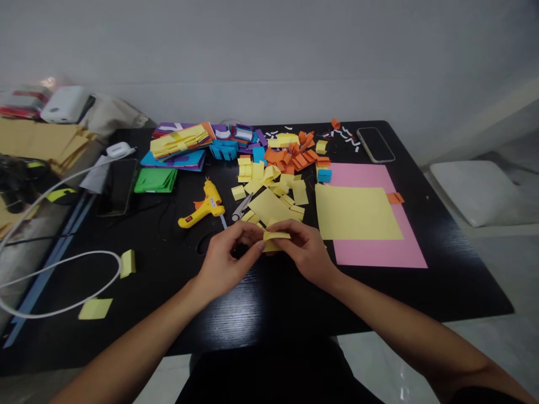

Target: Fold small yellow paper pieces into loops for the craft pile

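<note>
Between my two hands is a small folded piece of yellow paper [277,235], held above the near middle of the black table. My left hand [227,255] pinches its left end with thumb and fingers. On its right end, the fingers of my right hand [306,249] are closed. Just beyond lie a larger yellow paper sheet [269,206] and several small yellow folded pieces [300,192]. Scissors [242,206] rest partly under these papers, with their handle near my left hand. A yellow glue gun [206,206] lies to the left of the scissors.
Yellow sheet [357,213] overlaps a pink sheet [379,253] on the right. Orange folded pieces [295,160], paper stacks [181,143] and green paper [155,180] lie farther back. Phones [376,145] are on both sides. A white cable [63,255] loops at left.
</note>
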`<state>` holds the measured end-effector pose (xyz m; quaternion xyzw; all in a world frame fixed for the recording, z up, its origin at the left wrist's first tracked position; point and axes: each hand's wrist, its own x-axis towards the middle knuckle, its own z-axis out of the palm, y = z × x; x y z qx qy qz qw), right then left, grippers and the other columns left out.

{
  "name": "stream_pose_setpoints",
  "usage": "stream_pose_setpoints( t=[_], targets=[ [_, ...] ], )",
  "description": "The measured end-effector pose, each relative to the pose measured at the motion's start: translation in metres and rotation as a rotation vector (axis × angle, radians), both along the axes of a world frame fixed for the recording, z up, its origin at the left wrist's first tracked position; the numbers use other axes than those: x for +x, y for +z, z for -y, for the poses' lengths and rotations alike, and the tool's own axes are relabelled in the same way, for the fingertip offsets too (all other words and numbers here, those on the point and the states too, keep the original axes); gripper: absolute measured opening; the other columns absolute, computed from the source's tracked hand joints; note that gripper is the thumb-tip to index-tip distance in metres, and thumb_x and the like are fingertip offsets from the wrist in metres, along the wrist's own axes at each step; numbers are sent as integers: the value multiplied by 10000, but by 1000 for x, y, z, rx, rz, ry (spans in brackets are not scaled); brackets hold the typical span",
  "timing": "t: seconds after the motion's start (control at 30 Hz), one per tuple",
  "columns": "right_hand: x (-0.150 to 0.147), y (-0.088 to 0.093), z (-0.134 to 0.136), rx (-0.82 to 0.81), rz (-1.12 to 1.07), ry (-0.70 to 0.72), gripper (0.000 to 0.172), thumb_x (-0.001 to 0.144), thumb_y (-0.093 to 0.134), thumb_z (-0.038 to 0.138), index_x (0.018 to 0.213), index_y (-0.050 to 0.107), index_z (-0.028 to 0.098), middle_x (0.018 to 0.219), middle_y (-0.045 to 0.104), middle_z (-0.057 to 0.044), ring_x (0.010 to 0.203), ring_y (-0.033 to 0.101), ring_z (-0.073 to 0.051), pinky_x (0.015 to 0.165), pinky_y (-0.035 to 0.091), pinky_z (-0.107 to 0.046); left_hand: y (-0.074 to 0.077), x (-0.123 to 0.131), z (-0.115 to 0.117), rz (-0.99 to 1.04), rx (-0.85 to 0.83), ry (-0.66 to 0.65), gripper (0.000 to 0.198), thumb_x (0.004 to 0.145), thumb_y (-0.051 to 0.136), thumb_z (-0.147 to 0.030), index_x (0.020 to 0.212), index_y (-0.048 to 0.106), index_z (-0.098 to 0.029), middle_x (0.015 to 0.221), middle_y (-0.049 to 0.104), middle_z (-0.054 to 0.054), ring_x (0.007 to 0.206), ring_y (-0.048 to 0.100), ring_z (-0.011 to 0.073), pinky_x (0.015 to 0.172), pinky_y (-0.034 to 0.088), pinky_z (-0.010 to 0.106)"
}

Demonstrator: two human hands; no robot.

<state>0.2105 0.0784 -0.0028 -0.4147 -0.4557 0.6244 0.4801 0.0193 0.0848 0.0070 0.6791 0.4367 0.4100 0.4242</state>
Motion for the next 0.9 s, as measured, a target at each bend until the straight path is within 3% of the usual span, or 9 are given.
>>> stream_pose_setpoints(
  t=[0.07, 0.27, 0.57, 0.7, 0.9],
  targets=[
    [1, 0, -1, 40, 39, -22, 118, 843, 759, 232, 956, 778, 255, 953, 775, -13, 781, 744, -169, 726, 656, -322, 2, 0, 0, -53, -9, -16, 47, 932, 666, -213, 952, 681, -172, 756, 672, -6, 650, 620, 104, 621, 514, 212],
    [3, -2, -1, 197, 169, -48, 159, 834, 754, 164, 961, 793, 253, 979, 801, -23, 930, 758, -184, 854, 624, -335, 5, -2, 0, -143, -6, -41, 168, 981, 597, -269, 890, 691, -165, 642, 613, -27, 568, 552, 98, 564, 456, 210],
    [4, -3, 2, 217, 273, -97, 99, 827, 799, 246, 916, 757, 235, 911, 784, -27, 793, 734, -175, 745, 614, -317, 8, -4, -4, -210, 161, -19, 102, 935, 645, -213, 855, 698, -180, 667, 653, -19, 587, 598, 110, 573, 471, 208],
    [9, -4, 2, 318, 391, -70, 96, 851, 762, 182, 926, 772, 241, 875, 788, -12, 758, 732, -172, 707, 586, -296, 10, -7, -7, -284, 217, -78, 117, 946, 630, -207, 850, 689, -174, 683, 654, -15, 600, 609, 111, 582, 463, 207],
    [11, -3, 1, 569, 531, -47, 221, 896, 688, 84, 985, 763, 272, 978, 785, -15, 918, 752, -198, 864, 589, -350, 12, -10, -11, -314, 241, -155, 127, 952, 602, -189, 857, 684, -166, 696, 646, -17, 606, 593, 105, 585, 455, 200]
  ],
)
